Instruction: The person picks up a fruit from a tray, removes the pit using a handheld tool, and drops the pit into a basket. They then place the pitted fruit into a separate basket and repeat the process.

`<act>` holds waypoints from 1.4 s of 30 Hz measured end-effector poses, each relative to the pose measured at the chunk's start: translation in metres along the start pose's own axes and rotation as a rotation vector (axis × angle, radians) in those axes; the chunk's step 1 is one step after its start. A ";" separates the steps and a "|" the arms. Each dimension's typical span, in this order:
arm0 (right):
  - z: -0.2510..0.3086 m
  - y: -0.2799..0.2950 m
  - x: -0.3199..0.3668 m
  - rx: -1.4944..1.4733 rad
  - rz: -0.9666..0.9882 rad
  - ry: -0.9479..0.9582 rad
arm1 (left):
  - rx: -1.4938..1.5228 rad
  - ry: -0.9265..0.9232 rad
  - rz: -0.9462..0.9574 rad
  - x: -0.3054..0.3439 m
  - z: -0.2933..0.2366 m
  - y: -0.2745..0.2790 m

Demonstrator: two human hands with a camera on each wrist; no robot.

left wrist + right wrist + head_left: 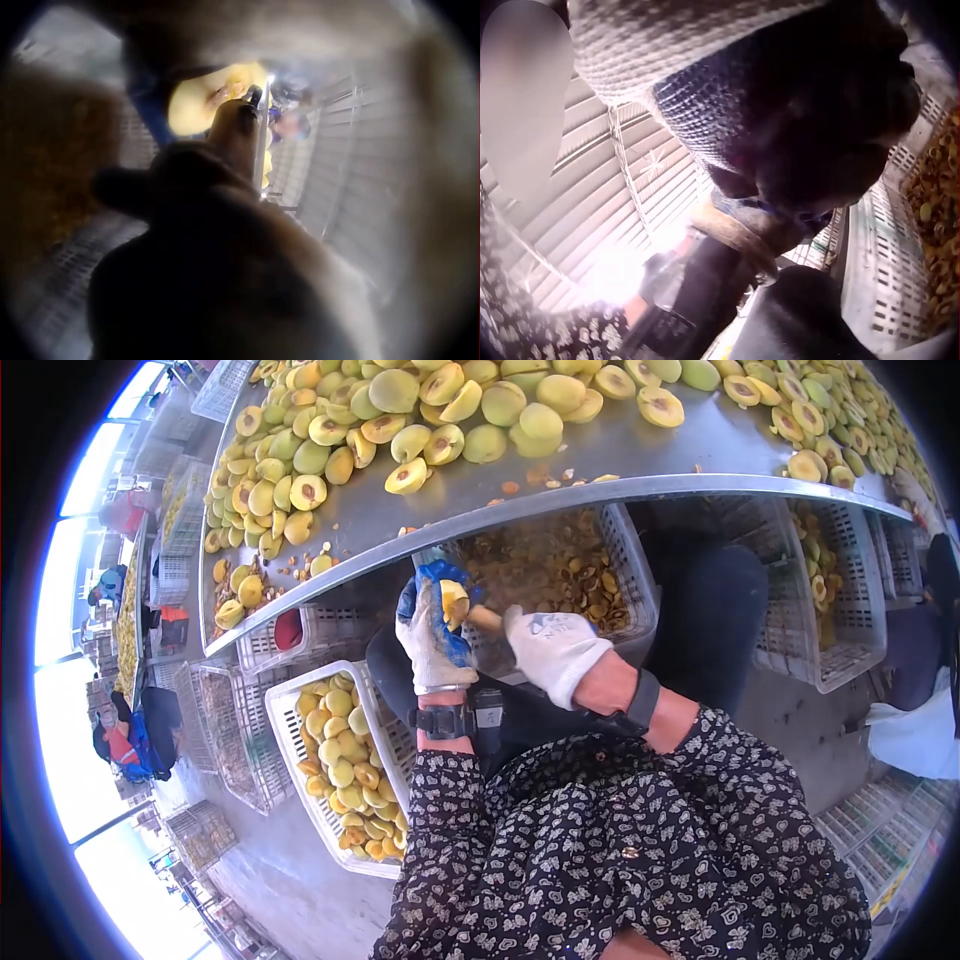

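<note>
In the head view my left hand [428, 640], in a white and blue work glove, holds a yellow peach half [455, 600] upright below the table edge. My gloved right hand [555, 650] grips a tool by its wooden handle [485, 618], which points at the peach; the tool's working end is hidden. The left wrist view has the cut face of the peach half [199, 101] past dark, blurred shapes. Deep shadow covers the right glove's fingers [802, 127] in the right wrist view.
A metal table [600, 455] carries heaps of halved peaches [440, 410] and scattered pits. Beneath its edge, a white crate [635, 550] contains pits and scraps. Another white crate [290, 745], full of peach halves, stands by my left leg. More crates [835, 640] are at right.
</note>
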State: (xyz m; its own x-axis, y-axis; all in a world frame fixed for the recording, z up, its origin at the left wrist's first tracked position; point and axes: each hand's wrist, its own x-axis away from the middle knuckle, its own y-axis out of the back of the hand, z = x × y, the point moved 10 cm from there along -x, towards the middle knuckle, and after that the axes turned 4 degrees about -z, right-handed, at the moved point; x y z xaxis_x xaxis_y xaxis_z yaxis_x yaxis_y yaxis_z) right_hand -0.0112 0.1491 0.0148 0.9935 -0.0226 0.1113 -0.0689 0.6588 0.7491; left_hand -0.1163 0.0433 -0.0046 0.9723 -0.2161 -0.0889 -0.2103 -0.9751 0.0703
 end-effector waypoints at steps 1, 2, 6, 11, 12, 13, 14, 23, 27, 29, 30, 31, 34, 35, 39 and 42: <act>-0.011 -0.005 0.004 0.067 0.006 -0.017 | 0.241 0.175 -0.128 0.004 0.005 0.009; -0.014 0.001 0.007 0.137 0.009 -0.031 | 0.486 0.344 -0.257 0.010 0.016 0.015; -0.097 -0.022 0.021 0.115 0.054 -0.320 | 0.204 0.110 -0.264 0.008 -0.005 0.074; -0.102 -0.007 0.026 -0.054 0.128 -0.453 | -0.100 0.106 -0.759 0.057 -0.049 0.235; -0.102 -0.004 0.025 -0.053 0.116 -0.442 | -0.122 0.150 -0.851 0.070 -0.050 0.274; -0.102 -0.006 0.025 -0.072 0.149 -0.441 | -0.317 0.199 -0.779 0.074 -0.045 0.319; -0.103 -0.007 0.027 -0.088 0.181 -0.439 | -0.508 0.247 -0.704 0.072 -0.037 0.346; -0.102 -0.011 0.035 -0.431 0.110 -0.510 | -0.714 -0.085 -0.137 -0.103 -0.112 0.068; -0.111 -0.016 0.036 -0.464 0.042 -0.518 | -1.243 -0.020 0.054 -0.171 -0.062 -0.015; -0.111 -0.008 0.038 -0.483 0.004 -0.537 | -1.251 0.019 0.085 -0.172 -0.051 -0.030; -0.112 -0.008 0.039 -0.490 0.005 -0.547 | -1.256 0.021 0.098 -0.171 -0.047 -0.032; -0.110 -0.007 0.037 -0.490 0.013 -0.524 | -1.210 0.026 0.154 -0.167 -0.045 -0.038; -0.103 -0.007 0.033 -0.504 0.052 -0.506 | -1.036 0.039 0.175 -0.151 -0.040 -0.033; -0.101 -0.009 0.033 -0.520 0.073 -0.511 | -0.781 0.112 0.116 -0.151 -0.031 -0.021; -0.106 -0.021 0.033 -0.856 -0.003 -0.480 | -0.024 0.232 -0.087 -0.123 -0.057 0.004; -0.059 0.029 0.021 -1.078 -0.149 -0.363 | 0.407 0.179 -0.054 -0.080 -0.069 -0.003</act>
State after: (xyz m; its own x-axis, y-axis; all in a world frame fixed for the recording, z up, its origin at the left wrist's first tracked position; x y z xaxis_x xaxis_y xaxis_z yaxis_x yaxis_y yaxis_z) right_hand 0.0133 0.2121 0.0002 0.8885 -0.2547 0.3816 0.3343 0.9291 -0.1583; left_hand -0.1865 0.0667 0.0708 0.9778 -0.1871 0.0945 -0.1466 -0.9326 -0.3299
